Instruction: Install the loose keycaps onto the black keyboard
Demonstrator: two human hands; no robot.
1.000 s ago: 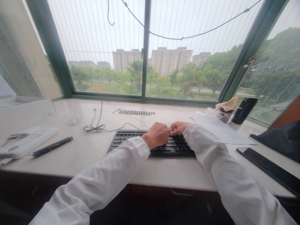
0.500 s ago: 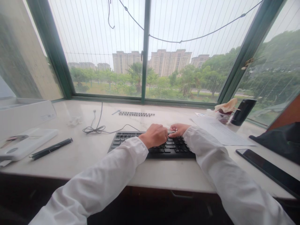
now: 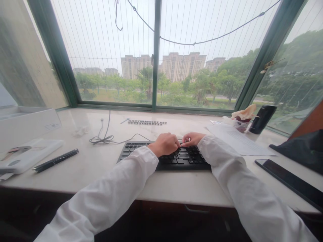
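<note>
A black keyboard point(image 3: 180, 163) lies on the white desk in the middle of the head view, its cable leading off to the left. My left hand point(image 3: 166, 144) is closed over the keyboard's upper middle, with its fingertips largely hidden. Just to its right, my right hand point(image 3: 193, 139) pinches at the upper key rows, thumb and forefinger close to my left fingers. Whatever sits between the fingertips is too small to make out. Behind the keyboard, several small dark pieces like keycaps point(image 3: 147, 122) stand in two rows, with a thin bluish stick point(image 3: 125, 120) beside them.
Left of the keyboard are a coiled cable point(image 3: 101, 139), a black pen point(image 3: 56, 160), a white flat case point(image 3: 32, 154) and a white box point(image 3: 30, 117). To the right lie paper sheets point(image 3: 233, 139), a phone point(image 3: 290, 181) and a black cylinder point(image 3: 263, 119). Windows border the desk's far side.
My right fingers have curled in slightly and drawn closer to the left fingertips. My left hand has shifted a little. Keyboard and surrounding things stay in place.
</note>
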